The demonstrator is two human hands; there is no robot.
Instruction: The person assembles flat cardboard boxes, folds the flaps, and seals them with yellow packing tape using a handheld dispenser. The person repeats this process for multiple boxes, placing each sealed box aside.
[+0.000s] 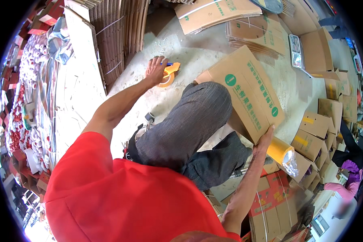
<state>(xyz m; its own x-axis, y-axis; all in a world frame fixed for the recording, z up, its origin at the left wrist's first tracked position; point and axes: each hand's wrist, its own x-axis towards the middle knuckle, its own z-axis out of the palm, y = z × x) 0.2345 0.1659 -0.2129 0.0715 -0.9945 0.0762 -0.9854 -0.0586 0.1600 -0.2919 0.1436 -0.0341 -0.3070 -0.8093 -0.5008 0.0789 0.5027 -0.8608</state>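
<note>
At the upper middle, my left hand has its fingers around an orange tape dispenser with a blue part and a roll of tape, low over the concrete floor. A closed cardboard box with green printing leans tilted beside my bent knee. My right hand grips its near lower corner, with the fingers partly hidden beneath. Right beside that hand lies a stack of yellow tape rolls in clear plastic wrap.
Flattened cardboard bundles stand at the upper left, with strapped flat cartons at the top. A digital scale sits at upper right. Several made-up boxes line the right side. Another person is at the far right.
</note>
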